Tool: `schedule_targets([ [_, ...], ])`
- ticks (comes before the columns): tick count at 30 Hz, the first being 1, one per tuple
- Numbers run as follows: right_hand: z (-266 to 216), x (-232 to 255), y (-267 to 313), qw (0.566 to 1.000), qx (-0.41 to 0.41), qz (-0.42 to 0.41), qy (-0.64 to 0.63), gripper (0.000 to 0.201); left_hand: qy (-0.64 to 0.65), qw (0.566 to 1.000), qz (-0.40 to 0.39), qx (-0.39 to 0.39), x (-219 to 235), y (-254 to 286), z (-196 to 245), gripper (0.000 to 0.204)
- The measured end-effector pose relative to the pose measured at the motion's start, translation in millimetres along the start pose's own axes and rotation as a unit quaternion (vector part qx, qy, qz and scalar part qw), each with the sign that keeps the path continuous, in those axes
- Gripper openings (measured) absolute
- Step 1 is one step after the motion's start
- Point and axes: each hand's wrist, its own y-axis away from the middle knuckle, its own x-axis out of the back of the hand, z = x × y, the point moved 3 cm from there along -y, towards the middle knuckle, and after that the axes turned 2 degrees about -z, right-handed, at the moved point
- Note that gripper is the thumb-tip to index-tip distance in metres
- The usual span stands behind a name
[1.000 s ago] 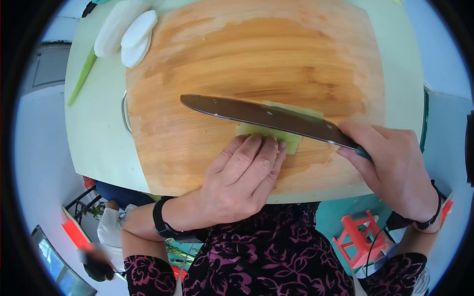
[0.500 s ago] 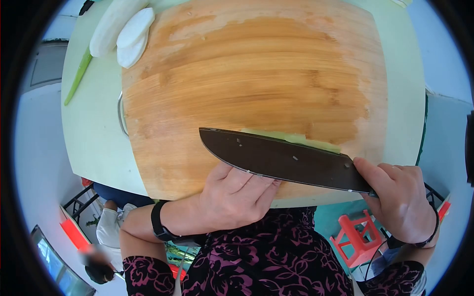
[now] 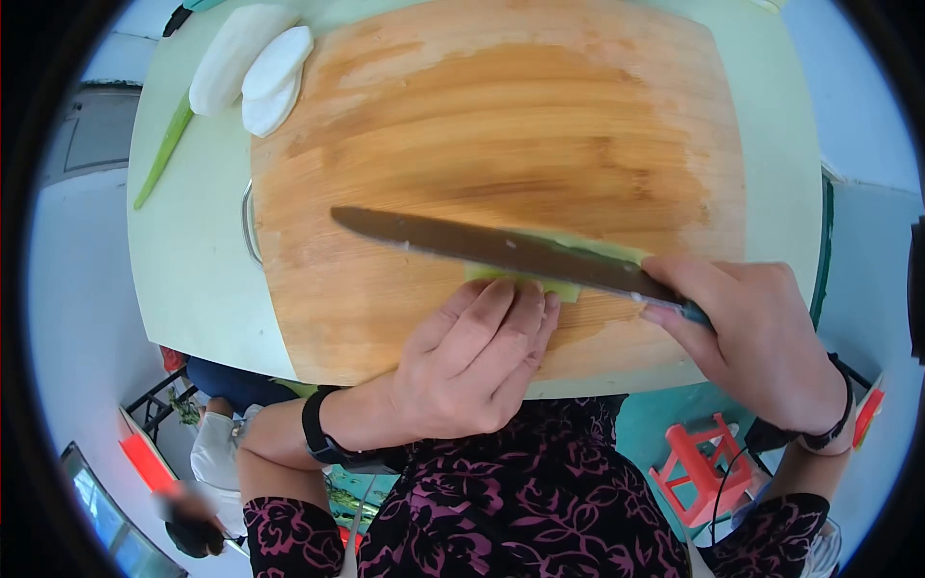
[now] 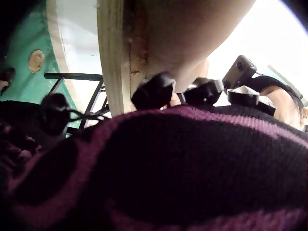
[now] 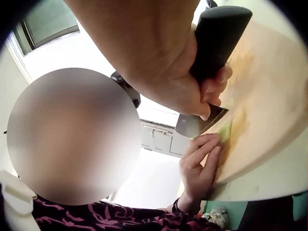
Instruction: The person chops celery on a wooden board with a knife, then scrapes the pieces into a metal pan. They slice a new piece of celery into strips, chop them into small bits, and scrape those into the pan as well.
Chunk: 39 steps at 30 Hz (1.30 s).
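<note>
My right hand [image 3: 756,332] grips the dark handle of a kitchen knife [image 3: 462,239], its blade slanting across the board with the tip to the left. Under and beside the blade lie thin, pale green vegetable slices [image 3: 567,290], with a strip showing along its far side. My left hand [image 3: 477,361] holds the near part of the slices, bent fingertips right beside the blade. In the right wrist view, the fist wraps the black handle [image 5: 221,43], and the left fingers and thumb close around a green piece [image 5: 224,133]. The left wrist view shows mostly patterned clothing [image 4: 168,168].
A wooden cutting board [image 3: 434,144] covers most of the pale green table [image 3: 202,260]. At the far left are a peeled white root vegetable [image 3: 231,58], white oval slices [image 3: 277,63] and a green stalk [image 3: 164,149]. A red stool [image 3: 708,472] stands below right; another person [image 3: 217,448] is at lower left.
Half a second ago the blade lay tilted, broad face up, over my left fingers. Now it stands more upright, farther from me and to the left, uncovering the fingertips and near slices.
</note>
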Motion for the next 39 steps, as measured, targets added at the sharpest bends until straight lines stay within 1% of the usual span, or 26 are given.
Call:
schedule_targets([
  [1,-3,2,7,1.000,0.004,-0.001,-0.002,0.035,0.007,1.000,-0.011,-0.004,2,1,1,0.014],
  [4,-7,-4,19,1.000,0.004,0.002,0.007,0.041,0.027,1.000,-0.005,0.010,0,9,4,0.011],
  [8,-7,-4,31,0.999,0.006,0.003,0.032,0.048,0.028,0.999,-0.010,0.017,0,8,5,0.009],
  [11,-4,-8,30,0.996,0.047,0.054,0.047,0.044,0.029,0.999,-0.017,0.023,0,7,3,0.010],
  [14,-5,-9,26,0.996,0.045,0.056,0.058,0.040,0.033,0.998,-0.029,0.033,1,8,0,0.010],
  [17,-5,-6,23,0.998,0.043,0.028,0.046,0.037,0.030,0.998,-0.030,0.041,0,9,0,0.012],
  [20,-6,-3,16,0.998,0.002,-0.060,0.028,0.045,0.019,0.999,-0.020,0.036,0,6,1,0.013],
  [23,-6,-8,-5,0.997,0.006,-0.083,0.010,0.038,0.015,0.999,-0.023,0.020,1,3,1,0.016],
  [26,-9,-10,-10,0.998,0.041,-0.035,-0.010,0.032,0.016,1.000,-0.003,0.005,-2,1,1,0.019],
  [29,2,-5,-4,0.997,-0.011,0.010,-0.081,0.029,0.021,0.999,0.044,-0.006,-4,1,4,0.019],
  [31,-2,-2,6,0.997,0.002,0.038,-0.072,0.027,0.017,0.997,0.077,-0.023,-4,7,7,0.019],
  [34,-8,-6,23,0.997,0.012,0.062,-0.035,0.026,0.018,0.999,0.028,-0.019,3,6,5,0.016],
  [38,-9,-13,31,0.997,0.002,0.071,0.012,0.032,0.014,0.999,0.029,-0.003,-2,10,3,0.013],
  [39,-9,-13,32,0.998,0.003,0.060,0.013,0.034,0.017,0.999,0.029,0.000,-1,10,3,0.012],
])
